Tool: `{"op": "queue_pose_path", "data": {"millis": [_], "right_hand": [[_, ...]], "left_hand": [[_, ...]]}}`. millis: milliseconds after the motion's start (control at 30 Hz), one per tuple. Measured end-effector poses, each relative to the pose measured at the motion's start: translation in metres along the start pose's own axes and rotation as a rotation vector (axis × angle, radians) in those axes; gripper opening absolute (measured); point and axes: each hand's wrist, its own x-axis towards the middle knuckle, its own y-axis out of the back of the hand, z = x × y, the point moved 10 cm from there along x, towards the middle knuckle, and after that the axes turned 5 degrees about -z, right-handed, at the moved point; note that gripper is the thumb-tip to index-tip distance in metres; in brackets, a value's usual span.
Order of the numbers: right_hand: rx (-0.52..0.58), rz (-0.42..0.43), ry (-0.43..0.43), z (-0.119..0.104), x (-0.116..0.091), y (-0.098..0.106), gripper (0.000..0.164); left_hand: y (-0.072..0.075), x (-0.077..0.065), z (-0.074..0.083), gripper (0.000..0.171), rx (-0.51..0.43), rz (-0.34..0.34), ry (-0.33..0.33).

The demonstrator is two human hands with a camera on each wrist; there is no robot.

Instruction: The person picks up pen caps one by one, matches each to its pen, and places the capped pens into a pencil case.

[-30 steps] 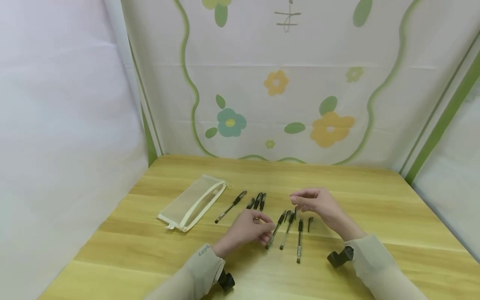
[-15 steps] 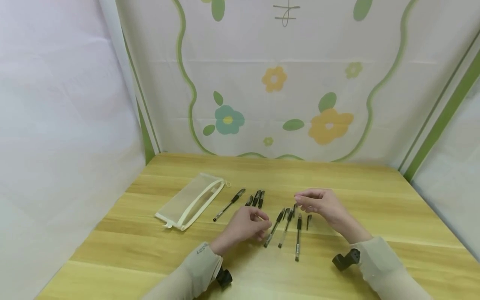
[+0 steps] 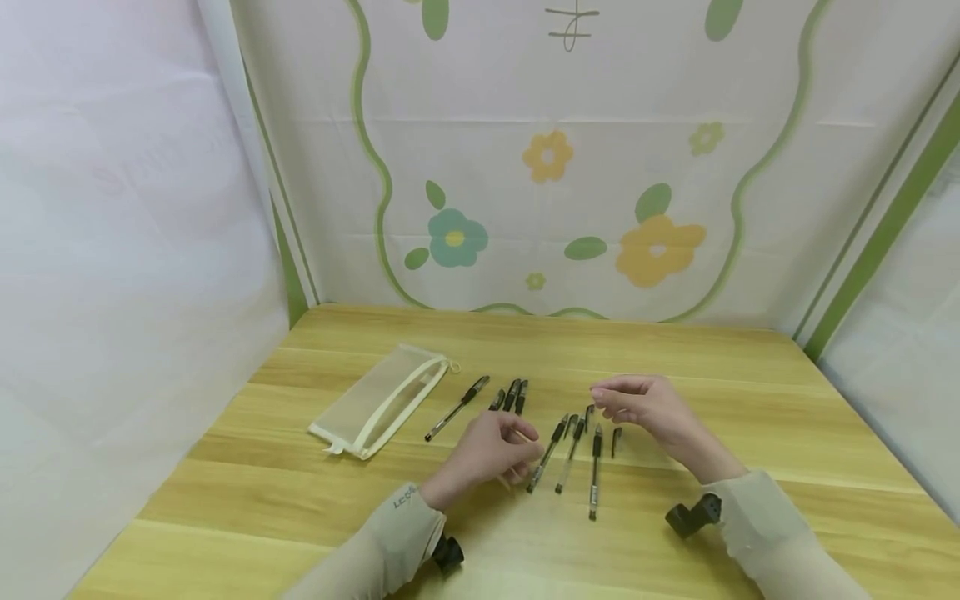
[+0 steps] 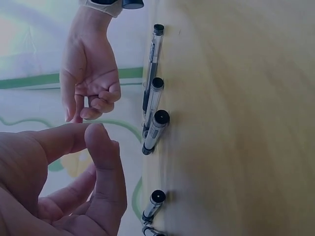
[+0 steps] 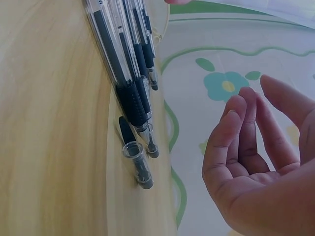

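hovering above the wood-grain table (image 3: pixel 525 550), the left hand (image 3: pixel 487 452) has its fingers bent in a loose manner, the thumb near the forefinger, gripping nothing. the right hand (image 3: pixel 643 405) is likewise in the air, its fingers softly curved and also holding nothing. between the hands, side by side on the table, lie three uncapped gel pens (image 3: pixel 596 473), their tips pointing away from the person. beside these tips are small black-and-clear pen caps (image 3: pixel 617 442), nearest to the right hand. behind the left hand are three capped pens (image 3: pixel 512 395), partly hidden by it. further left, one more capped pen (image 3: pixel 457 408) lies near a cream mesh pouch (image 3: pixel 360 400), whose zipper is open.
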Motion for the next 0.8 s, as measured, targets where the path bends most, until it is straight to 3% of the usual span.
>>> {"op": "queue_pose_path", "data": {"millis": [433, 800], "right_hand": [[0.013, 0.0, -0.003, 0.002, 0.003, 0.002, 0.029], [0.025, -0.042, -0.007, 0.004, 0.007, 0.004, 0.026]], "left_hand": [[-0.007, 0.002, 0.001, 0.031, 0.063, -0.036, -0.013], [-0.008, 0.012, 0.007, 0.033, 0.138, 0.046, -0.007]]}}
